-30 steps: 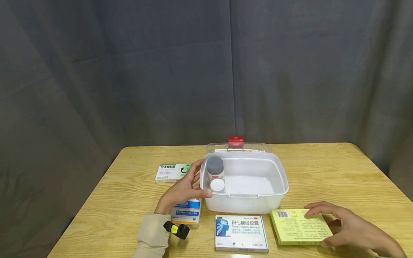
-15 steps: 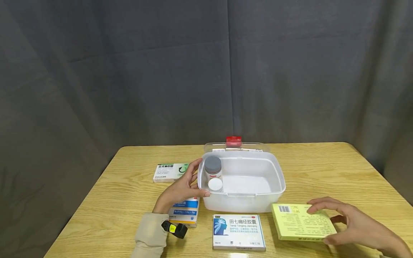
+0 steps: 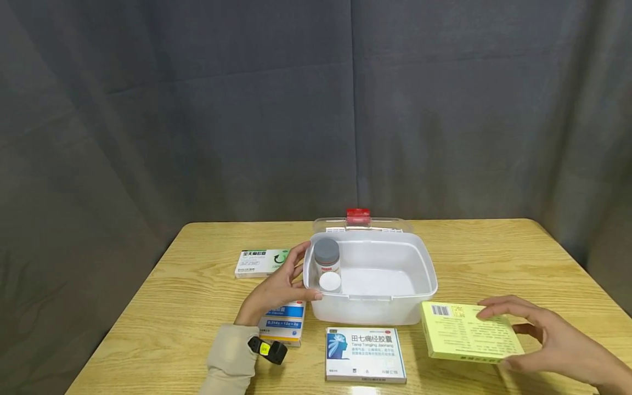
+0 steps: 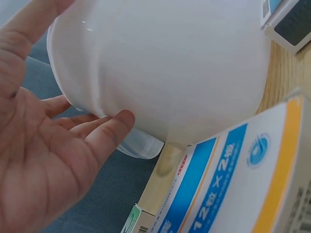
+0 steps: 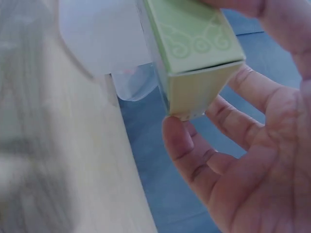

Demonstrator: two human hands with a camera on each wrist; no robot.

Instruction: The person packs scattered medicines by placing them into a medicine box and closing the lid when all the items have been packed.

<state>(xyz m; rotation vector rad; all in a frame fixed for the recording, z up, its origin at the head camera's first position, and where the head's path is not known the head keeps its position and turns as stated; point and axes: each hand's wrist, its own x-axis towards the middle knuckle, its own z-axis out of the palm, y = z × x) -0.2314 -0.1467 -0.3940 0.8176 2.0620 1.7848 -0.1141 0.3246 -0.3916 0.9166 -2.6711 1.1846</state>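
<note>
My left hand [image 3: 280,285] grips the left end of a white plastic storage box [image 3: 375,310], thumb at the front rim and fingers along the side wall. Inside that end stand a grey-capped bottle [image 3: 327,253] and a white-capped bottle [image 3: 329,282]. Between thumb and fingers, my right hand [image 3: 548,343] holds a yellow-green medicine box [image 3: 471,332] by its right end. It is tilted, just right of the storage box's front corner, and looks raised off the table. The right wrist view shows the end face of this medicine box [image 5: 194,92] between the fingers.
A white-and-blue medicine box [image 3: 365,355] lies before the storage box. Another blue-striped medicine box [image 3: 282,323] lies partly under my left forearm, and a green-and-white one [image 3: 259,263] lies behind that hand. The clear lid with its red latch [image 3: 357,215] hangs open at the back.
The yellow-green medicine box has risen from the table and moved slightly away from me and to the right with my right hand. My left hand stays on the storage box.
</note>
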